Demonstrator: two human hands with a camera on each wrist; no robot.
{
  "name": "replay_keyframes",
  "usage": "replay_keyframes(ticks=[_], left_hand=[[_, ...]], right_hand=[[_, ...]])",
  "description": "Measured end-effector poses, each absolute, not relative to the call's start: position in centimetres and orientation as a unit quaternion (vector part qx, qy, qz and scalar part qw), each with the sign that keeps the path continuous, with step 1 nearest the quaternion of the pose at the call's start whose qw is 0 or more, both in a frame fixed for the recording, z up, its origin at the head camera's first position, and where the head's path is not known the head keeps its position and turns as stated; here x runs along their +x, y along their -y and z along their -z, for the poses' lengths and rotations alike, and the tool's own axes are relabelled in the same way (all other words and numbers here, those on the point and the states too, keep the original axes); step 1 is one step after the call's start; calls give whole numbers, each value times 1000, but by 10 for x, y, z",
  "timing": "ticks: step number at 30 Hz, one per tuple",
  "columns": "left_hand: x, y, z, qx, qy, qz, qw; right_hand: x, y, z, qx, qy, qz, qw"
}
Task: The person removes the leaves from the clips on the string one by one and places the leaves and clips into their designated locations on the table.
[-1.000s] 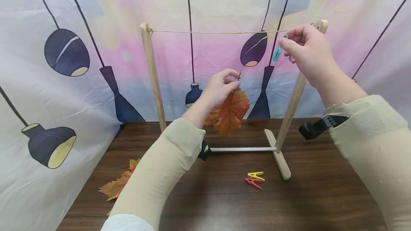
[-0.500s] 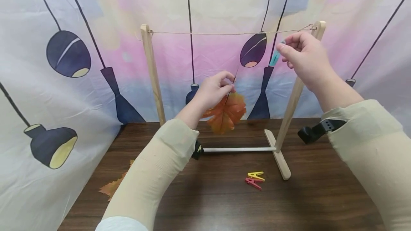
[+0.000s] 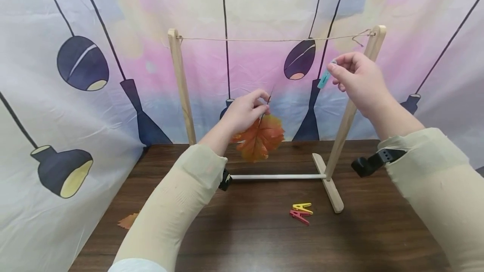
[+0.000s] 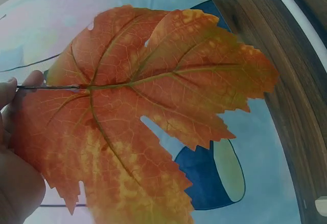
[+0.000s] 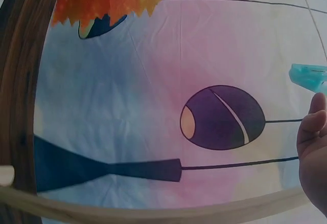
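Observation:
An orange-red maple leaf [image 3: 261, 139] hangs below my left hand [image 3: 245, 110], which pinches its thin dark stem between thumb and fingers. In the left wrist view the leaf [image 4: 153, 91] spreads wide, its veins and jagged edge plain. My right hand [image 3: 361, 79] pinches a teal clothespin [image 3: 324, 79] near the right post, tip pointing down. Part of this clothespin [image 5: 308, 76] shows at the edge of the right wrist view. Above both hands runs a thin string [image 3: 264, 40], apart from the leaf and the clothespin.
Two wooden posts [image 3: 182, 89] hold up the string, with a white rod [image 3: 276, 176] low between them. On the brown table [image 3: 261, 238] lie a yellow clothespin [image 3: 302, 208] and a red clothespin [image 3: 300, 216]. Another leaf [image 3: 127, 221] is mostly hidden by my left sleeve.
My left hand has moved left and slightly down with the leaf. My right hand has lowered with the teal clothespin, away from the string. The left sleeve now covers more of the leaf on the table.

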State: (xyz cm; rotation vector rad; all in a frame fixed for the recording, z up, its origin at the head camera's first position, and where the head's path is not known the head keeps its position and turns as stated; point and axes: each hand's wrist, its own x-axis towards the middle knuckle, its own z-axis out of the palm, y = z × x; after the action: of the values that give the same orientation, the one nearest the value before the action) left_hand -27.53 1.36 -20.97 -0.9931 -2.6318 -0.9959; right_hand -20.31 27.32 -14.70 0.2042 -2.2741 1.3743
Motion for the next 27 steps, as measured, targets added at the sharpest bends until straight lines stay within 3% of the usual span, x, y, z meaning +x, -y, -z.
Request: replay_keyframes(ticks=[7, 17, 27], left_hand=[[-277, -1, 214, -318, 857, 401, 64], [-278, 13, 215, -316, 879, 345, 91], [-279, 21, 223, -315, 877, 354, 81]], right_hand=[[-205, -274, 153, 83, 808, -532, 239], [-207, -274, 164, 74, 809, -537, 228], [-211, -274, 177, 75, 796, -555, 229]])
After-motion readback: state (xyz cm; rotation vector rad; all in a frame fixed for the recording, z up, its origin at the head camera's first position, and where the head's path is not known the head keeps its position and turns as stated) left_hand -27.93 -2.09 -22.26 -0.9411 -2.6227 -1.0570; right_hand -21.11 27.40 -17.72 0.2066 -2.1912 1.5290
